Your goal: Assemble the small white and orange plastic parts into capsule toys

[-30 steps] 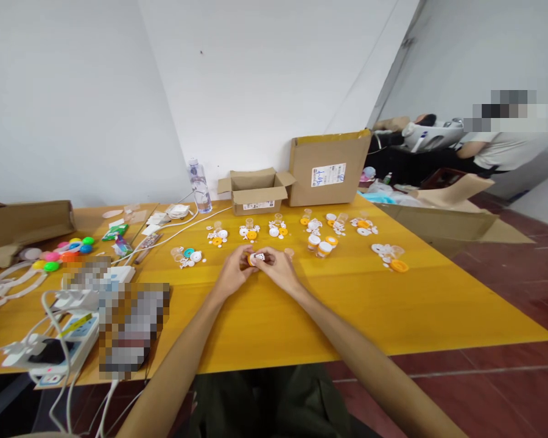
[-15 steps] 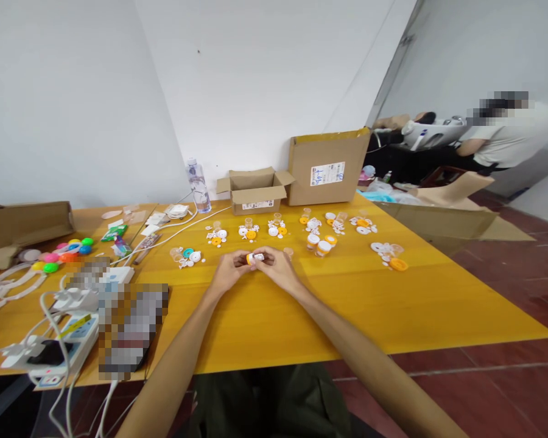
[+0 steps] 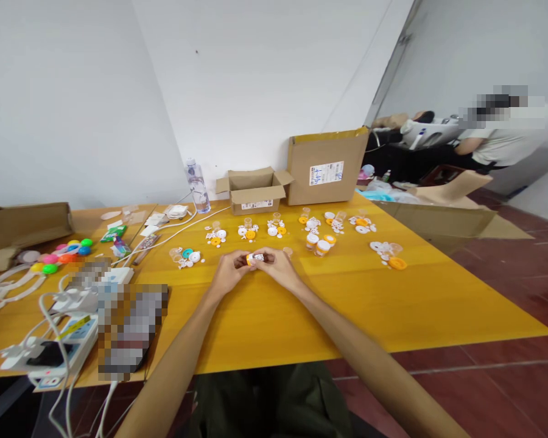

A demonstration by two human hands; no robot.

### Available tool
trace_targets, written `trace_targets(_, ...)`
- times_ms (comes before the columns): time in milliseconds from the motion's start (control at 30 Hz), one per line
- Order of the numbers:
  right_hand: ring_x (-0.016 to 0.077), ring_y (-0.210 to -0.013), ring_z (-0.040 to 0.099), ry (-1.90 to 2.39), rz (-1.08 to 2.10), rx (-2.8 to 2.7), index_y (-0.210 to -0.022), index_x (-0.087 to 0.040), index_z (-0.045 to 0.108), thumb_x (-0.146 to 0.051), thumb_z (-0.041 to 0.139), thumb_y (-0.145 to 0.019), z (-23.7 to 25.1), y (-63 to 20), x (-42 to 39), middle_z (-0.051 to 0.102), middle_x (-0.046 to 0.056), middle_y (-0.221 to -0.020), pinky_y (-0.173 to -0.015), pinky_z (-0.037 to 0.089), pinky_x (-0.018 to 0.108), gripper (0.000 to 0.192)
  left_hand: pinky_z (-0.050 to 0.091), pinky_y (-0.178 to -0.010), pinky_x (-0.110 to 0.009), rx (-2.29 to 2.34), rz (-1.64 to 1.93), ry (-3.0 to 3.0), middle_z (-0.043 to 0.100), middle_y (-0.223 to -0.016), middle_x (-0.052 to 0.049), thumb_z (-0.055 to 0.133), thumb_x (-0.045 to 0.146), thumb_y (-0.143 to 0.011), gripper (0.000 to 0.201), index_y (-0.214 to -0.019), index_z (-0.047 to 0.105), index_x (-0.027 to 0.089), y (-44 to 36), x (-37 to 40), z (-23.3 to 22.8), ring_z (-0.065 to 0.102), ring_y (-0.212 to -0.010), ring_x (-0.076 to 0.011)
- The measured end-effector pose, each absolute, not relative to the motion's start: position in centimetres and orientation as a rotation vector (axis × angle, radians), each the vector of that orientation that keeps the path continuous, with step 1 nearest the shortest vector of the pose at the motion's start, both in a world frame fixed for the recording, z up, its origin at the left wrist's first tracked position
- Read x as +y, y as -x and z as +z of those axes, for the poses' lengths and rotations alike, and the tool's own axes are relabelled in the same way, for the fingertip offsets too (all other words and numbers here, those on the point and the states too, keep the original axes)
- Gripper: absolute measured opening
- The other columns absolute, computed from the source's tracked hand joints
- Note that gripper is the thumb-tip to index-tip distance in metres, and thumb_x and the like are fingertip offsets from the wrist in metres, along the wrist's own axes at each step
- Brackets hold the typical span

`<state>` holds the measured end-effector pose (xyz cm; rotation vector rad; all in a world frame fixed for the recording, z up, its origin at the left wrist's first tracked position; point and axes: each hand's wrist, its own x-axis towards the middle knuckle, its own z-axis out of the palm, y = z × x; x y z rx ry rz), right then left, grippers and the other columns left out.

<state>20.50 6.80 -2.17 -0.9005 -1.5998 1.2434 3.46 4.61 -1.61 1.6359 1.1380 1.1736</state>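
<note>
Over the middle of the table, my left hand and my right hand meet with fingertips closed round a small white-and-orange plastic piece. Dark spots or holes show on its white part; my fingers cover some of it. Just behind my right hand stands a small clear cup. Right of that, several small jars with white and orange lids stand close together. A loose group with a turquoise ring and white discs lies left of my left hand.
Small groups of cups, discs and orange rings line the table's back. Behind them are an open carton, a larger box and a bottle. Power strips with cables lie left. A person sits far right.
Both hands stay in nearly the same place, still holding the white-and-orange piece, which seems slightly turned. The view has shifted a little.
</note>
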Motion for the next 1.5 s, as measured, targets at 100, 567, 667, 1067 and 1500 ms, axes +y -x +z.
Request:
trace_targets(100, 0.0229, -0.082, 0.074, 0.873, 1.257, -1.603, -0.086, -0.021, 0.072, -0.043, 0.077, -0.071, -2.14, -20.54, 6.81, 0.077, 0.004, -0.087, -0.08, 0.061, 0.037, 0.027, 0.059, -0.083, -0.034, 1.108, 1.128, -1.61, 0.079, -0.089, -0.006, 0.081, 0.037, -0.072, 0.03, -0.091, 0.076, 0.016, -3.4, 4.74, -1.42, 0.073, -0.082, -0.0213)
trace_targets(567, 0.0225, -0.079, 0.074, 0.859, 1.219, -1.625, -0.085, -0.021, 0.073, -0.043, 0.075, -0.071, -2.17, -20.59, 6.67, 0.077, 0.004, -0.085, -0.077, 0.061, 0.036, 0.027, 0.059, -0.083, -0.035, 1.091, 1.098, -1.598, 0.079, -0.088, -0.007, 0.082, 0.037, -0.07, 0.031, -0.092, 0.076, 0.016, -3.18, 4.83, -1.55, 0.073, -0.082, -0.0218)
trace_targets(667, 0.0229, -0.076, 0.075, 0.896, 1.234, -1.626, -0.084, -0.021, 0.073, -0.043, 0.075, -0.071, -2.28, -20.64, 6.74, 0.077, 0.004, -0.082, -0.074, 0.062, 0.035, 0.026, 0.059, -0.081, -0.033, 1.089, 1.114, -1.613, 0.079, -0.089, -0.007, 0.081, 0.033, -0.071, 0.026, -0.09, 0.075, 0.016, -3.23, 4.7, -1.68, 0.073, -0.079, -0.0203)
trace_targets(1067, 0.0216, -0.083, 0.073, 0.832, 1.133, -1.681, -0.088, -0.021, 0.074, -0.043, 0.075, -0.072, -2.05, -20.7, 6.49, 0.077, 0.004, -0.09, -0.077, 0.061, 0.034, 0.027, 0.059, -0.082, -0.034, 1.068, 1.101, -1.595, 0.079, -0.086, -0.006, 0.082, 0.037, -0.07, 0.03, -0.09, 0.075, 0.016, -3.14, 4.87, -1.47, 0.073, -0.081, -0.0211)
trace_targets(1500, 0.017, -0.058, 0.065, 1.058, 1.097, -1.702, -0.069, -0.019, 0.07, -0.054, 0.07, -0.078, -2.21, -20.53, 6.52, 0.07, 0.001, -0.06, -0.055, 0.051, 0.026, 0.037, 0.059, -0.077, -0.032, 1.089, 1.12, -1.644, 0.077, -0.083, -0.005, 0.078, 0.027, -0.072, 0.021, -0.088, 0.069, 0.017, -3.4, 4.41, -1.47, 0.072, -0.075, -0.0182)
